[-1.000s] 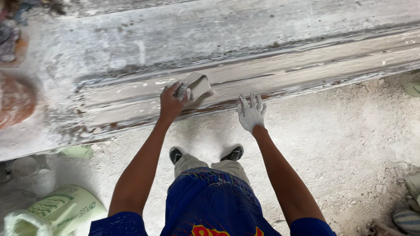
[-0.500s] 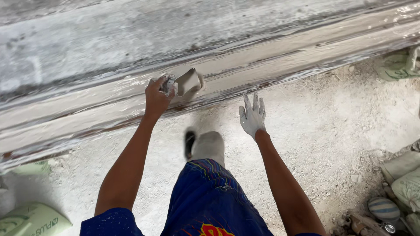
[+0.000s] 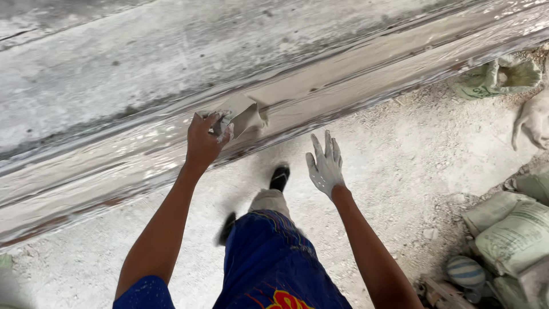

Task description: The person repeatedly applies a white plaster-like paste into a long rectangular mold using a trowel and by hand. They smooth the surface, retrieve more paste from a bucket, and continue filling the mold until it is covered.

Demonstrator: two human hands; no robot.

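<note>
Smoothing wet plaster: left hand (image 3: 203, 140), fingers clamped on a plaster-caked trowel (image 3: 247, 119), presses it against the moulded ledge (image 3: 366, 74). Right hand (image 3: 326, 166), fingers spread, hovers below the ledge, empty. Next stroke likely needs steady pressure along it.

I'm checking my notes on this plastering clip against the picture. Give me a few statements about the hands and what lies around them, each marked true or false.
1. The left hand holds a flat scraper against the moulding. True.
2. The right hand grips a second tool. False: it is empty, fingers spread, coated in white, and apart from the moulding.
3. Sacks lie on the ground at the right. True.
4. The scraper is clean metal. False: it is smeared with pale plaster.
5. Both feet stand side by side. False: one shoe is well ahead of the other.
</note>
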